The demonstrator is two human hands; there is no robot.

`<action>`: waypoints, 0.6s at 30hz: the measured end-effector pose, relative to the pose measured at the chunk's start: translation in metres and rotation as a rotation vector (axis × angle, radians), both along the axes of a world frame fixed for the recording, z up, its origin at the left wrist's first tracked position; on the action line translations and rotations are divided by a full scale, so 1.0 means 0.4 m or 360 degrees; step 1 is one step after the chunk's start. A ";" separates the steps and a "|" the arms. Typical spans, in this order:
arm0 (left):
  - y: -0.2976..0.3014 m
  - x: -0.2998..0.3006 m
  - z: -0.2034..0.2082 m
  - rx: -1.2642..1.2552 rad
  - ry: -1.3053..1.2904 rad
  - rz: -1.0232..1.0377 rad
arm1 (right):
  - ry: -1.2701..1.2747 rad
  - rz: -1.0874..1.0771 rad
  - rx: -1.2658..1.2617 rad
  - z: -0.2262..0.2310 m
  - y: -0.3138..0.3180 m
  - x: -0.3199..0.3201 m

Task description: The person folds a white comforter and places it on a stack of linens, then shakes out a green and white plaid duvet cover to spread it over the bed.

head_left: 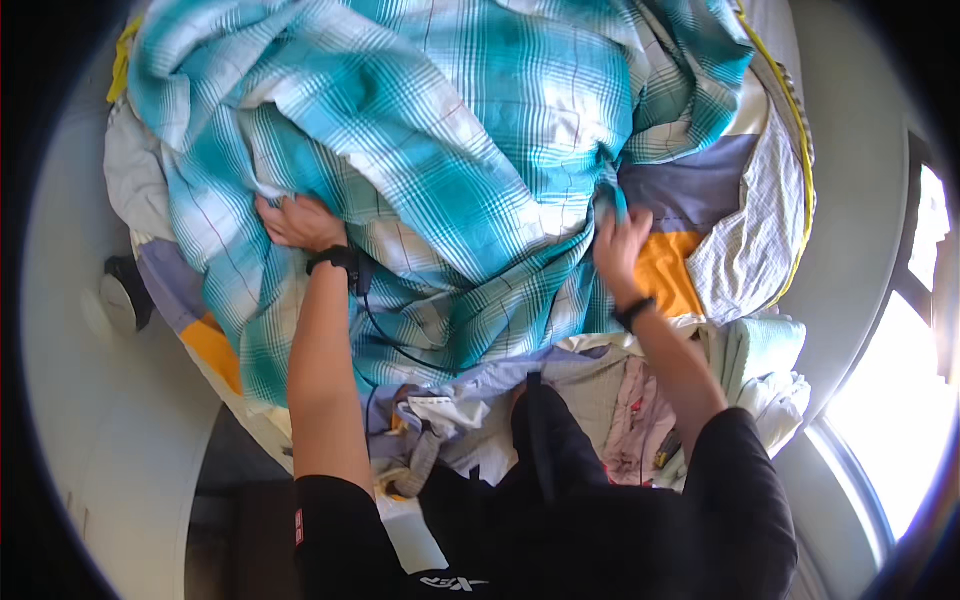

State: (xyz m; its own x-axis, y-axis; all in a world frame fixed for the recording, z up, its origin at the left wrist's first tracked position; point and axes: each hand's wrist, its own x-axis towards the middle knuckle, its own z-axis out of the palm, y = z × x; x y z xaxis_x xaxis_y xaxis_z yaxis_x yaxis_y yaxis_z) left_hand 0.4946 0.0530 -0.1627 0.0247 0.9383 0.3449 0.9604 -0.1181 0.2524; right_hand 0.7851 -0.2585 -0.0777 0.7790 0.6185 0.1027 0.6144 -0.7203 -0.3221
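Across grey-and-orange bedding (695, 180), pinches plaid cloth (430, 190) centre-frame with fingers of left hand (300, 221) and right hand (622, 248), apparently part-spread, not yet flat.

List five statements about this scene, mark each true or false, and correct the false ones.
1. The left hand is on the plaid cloth. True.
2. An orange patch shows to the right of the right hand. True.
3. The plaid cloth is red and black. False: it is teal and white.
4. The right wrist is bare. False: a dark band circles it.
5. The person wears a black short-sleeved top. True.
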 end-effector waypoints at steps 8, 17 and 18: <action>-0.019 0.084 -0.039 0.0295 -0.0012 -0.0019 | -0.0126 -0.0232 -0.0471 -0.326 -0.298 -0.166; -0.041 0.031 -0.102 0.0143 0.0074 0.0146 | -0.0173 -0.0203 -0.0725 -0.364 -0.368 -0.180; -0.060 0.038 -0.073 0.0055 0.0130 0.0130 | -0.0146 -0.0195 -0.0741 -0.360 -0.367 -0.167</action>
